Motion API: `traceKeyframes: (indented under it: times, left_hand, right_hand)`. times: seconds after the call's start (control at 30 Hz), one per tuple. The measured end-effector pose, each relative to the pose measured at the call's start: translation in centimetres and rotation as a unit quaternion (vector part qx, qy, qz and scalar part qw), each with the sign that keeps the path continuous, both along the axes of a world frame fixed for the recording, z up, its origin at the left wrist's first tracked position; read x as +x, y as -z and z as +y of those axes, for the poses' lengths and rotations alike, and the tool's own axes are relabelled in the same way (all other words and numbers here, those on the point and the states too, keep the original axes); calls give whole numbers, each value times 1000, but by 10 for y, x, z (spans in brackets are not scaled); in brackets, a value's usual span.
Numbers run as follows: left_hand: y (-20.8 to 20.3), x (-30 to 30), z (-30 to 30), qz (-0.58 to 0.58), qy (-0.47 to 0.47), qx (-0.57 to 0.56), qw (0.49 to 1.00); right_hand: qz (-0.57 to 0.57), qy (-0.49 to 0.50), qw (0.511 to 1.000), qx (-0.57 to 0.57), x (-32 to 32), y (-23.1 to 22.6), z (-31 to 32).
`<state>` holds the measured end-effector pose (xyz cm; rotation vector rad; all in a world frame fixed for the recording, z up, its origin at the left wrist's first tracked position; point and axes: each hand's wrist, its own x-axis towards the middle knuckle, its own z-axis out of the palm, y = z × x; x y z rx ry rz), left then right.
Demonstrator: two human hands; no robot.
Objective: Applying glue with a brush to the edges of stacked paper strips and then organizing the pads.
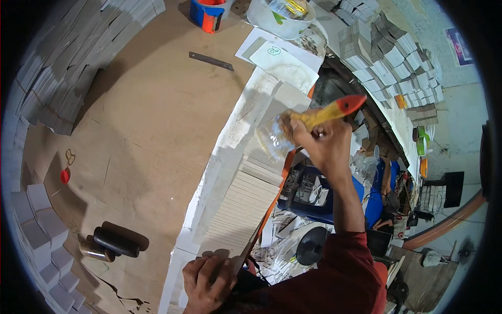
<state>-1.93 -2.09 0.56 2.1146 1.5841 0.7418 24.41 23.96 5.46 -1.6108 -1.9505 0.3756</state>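
My right hand (327, 144) is closed around a wide paintbrush (325, 114) with a yellow handle and a red end. The bristle end, blurred and glossy, points left over the far part of a row of overlapping pale cardboard sheets (243, 201). The sheets lie fanned out like steps along the table's right edge. At their near end my left hand (209, 280) presses down with bent fingers, holding the end sheet; its thumb is hidden. White backing paper (212, 175) lies beneath the row, and loose pale cards (287, 97) lie at its far end.
A metal blade (210, 60), a red and blue container (209, 15) and a white tub (282, 21) are on the far table. Dark cylinders (116, 242) lie at left. Stacked paper blocks (44, 222) line the left rim. A blue crate (306, 193) stands right of the table.
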Motion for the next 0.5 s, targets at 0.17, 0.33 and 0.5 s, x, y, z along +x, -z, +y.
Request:
traceKeyframes:
  times: [0.17, 0.33, 0.5]
  left_hand:
    - [0, -1, 1, 2, 2, 3, 1000]
    - [3, -1, 0, -5, -1, 0, 1000]
    - [0, 3, 3, -10, -1, 11, 1000]
  right_hand:
    - [-4, 62, 997, 34, 17, 8, 38]
    - [-26, 47, 995, 88, 21, 12, 63]
    - [-81, 62, 979, 177, 41, 9, 94]
